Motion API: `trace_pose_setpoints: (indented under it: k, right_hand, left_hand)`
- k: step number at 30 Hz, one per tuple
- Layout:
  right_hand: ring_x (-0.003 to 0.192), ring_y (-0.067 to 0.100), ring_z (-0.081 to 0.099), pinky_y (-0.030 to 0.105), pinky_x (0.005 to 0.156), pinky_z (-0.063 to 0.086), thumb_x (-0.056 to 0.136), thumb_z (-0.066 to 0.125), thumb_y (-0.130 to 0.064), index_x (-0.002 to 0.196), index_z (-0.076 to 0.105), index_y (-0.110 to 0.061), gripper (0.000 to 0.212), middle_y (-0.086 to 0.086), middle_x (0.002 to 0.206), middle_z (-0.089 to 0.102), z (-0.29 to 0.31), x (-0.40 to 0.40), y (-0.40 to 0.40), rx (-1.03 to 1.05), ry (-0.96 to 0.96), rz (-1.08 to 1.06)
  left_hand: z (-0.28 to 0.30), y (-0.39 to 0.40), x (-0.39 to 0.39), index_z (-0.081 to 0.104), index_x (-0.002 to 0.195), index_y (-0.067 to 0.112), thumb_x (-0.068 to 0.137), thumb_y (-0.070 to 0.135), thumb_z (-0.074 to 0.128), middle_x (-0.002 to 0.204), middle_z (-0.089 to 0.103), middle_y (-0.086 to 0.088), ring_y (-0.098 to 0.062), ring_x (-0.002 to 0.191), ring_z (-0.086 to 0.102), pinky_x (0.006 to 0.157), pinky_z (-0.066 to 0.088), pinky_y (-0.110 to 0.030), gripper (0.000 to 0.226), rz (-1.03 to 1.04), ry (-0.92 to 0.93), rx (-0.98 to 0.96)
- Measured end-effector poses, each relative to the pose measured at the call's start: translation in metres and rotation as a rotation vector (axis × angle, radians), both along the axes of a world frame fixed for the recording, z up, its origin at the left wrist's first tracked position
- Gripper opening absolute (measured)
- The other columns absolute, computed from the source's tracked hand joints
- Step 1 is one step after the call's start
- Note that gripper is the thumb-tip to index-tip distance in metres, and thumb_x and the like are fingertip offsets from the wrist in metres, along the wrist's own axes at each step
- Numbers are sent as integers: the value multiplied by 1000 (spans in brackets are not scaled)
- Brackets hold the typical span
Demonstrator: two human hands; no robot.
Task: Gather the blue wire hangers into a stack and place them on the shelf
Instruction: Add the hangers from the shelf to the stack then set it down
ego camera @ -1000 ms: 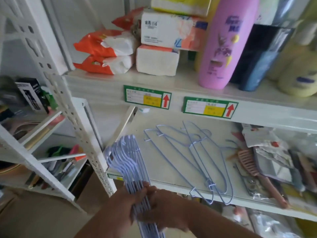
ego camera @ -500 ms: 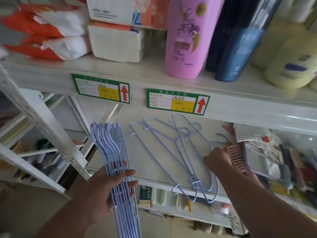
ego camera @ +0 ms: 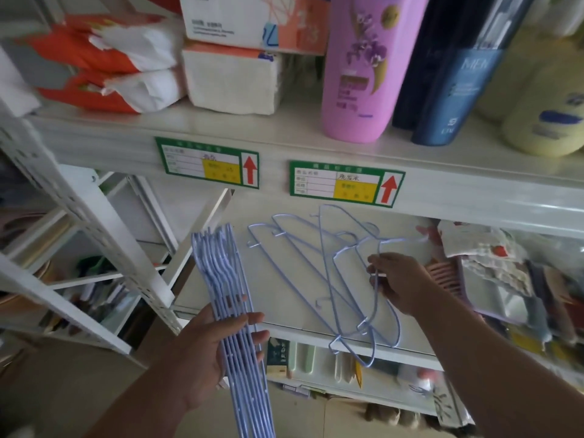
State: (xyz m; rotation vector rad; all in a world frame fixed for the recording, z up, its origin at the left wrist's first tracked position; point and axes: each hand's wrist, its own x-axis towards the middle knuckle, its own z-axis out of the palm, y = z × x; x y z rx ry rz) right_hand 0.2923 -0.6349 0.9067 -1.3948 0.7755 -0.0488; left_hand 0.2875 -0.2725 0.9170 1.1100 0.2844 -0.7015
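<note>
Head view: right hand, newly off the stack, pinches a loose hanger; left hand grips the stack.

Stacked blue hangers upright beside loose hangers flat on shelf.

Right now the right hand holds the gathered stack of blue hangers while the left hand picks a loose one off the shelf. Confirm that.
Not quite: the hands are swapped. In the head view the left hand holds the stack of blue hangers, and the right hand picks up a loose hanger off the shelf.
</note>
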Motion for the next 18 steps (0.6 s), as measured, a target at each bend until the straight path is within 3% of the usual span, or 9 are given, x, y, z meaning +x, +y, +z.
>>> trace_pose_setpoints:
  k: [3,6,10,14,18]
  right_hand:
    - [46,20,56,21,39,44,101,65,-9,98,67,-6,5,14,85,63,24,-1,28,-92,-95,69]
    - [45,20,60,25,46,48,100,66,-7,98,68,-5,3,14,83,62,36,-5,62,-183,-148,189]
    - [53,27,69,32,49,51,98,67,-9,92,70,-13,8,8,73,66,47,-16,102,-281,-201,302]
    - [56,31,69,35,52,52,97,70,-9,92,70,-12,6,8,74,63,48,-26,138,-218,-189,346]
    - [58,30,68,34,53,52,97,70,-9,93,71,-11,5,13,76,62,43,-36,167,-138,-117,405]
  left_hand:
    - [4,2,-2,62,135,5,72,0,77,124,73,-30,-52,108,73,99,48,-72,65,-14,-3,-12]
    - [4,3,-4,65,132,5,66,6,81,122,75,-26,-49,110,73,94,54,-66,68,-4,15,-5]
    - [3,7,-5,67,130,5,69,8,79,125,77,-19,-42,110,75,99,53,-66,62,-9,30,7]
    - [-1,11,-8,71,125,0,71,7,79,128,76,-17,-40,116,73,93,58,-59,55,-15,63,-3]
    - [-1,13,-8,66,131,1,81,4,73,125,78,-15,-41,117,72,99,55,-60,50,-8,74,-12]
